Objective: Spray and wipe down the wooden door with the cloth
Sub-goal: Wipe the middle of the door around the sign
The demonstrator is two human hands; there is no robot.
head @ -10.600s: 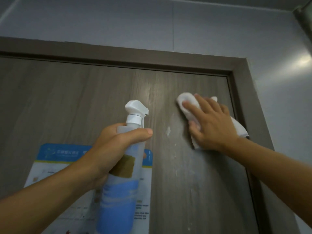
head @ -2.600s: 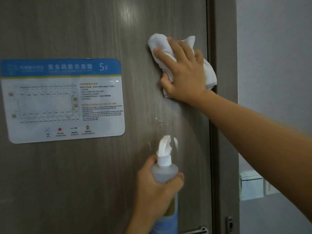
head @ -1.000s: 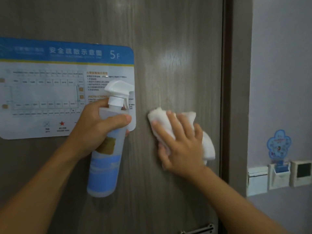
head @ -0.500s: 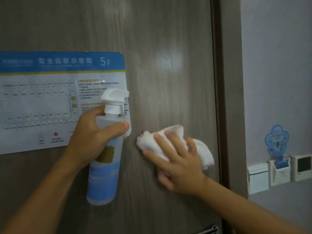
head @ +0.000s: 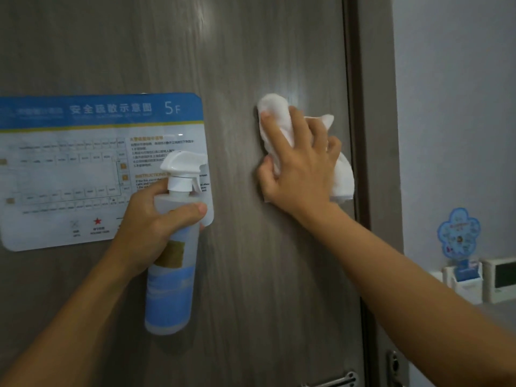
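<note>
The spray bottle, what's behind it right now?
Behind the spray bottle, gripped by the left hand, are the evacuation sign's lower right corner and the wooden door. The bottle and hand cover some of the sign's instruction text, so it cannot be read.

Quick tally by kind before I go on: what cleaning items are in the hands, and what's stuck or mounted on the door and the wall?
Cleaning items: 2, white cloth, blue-and-white spray bottle
Door signs: 1, blue-and-white evacuation plan
Wall stickers: 1, blue flower-shaped sticker
White wall units: 2, card holder, panel
Total: 6
</note>
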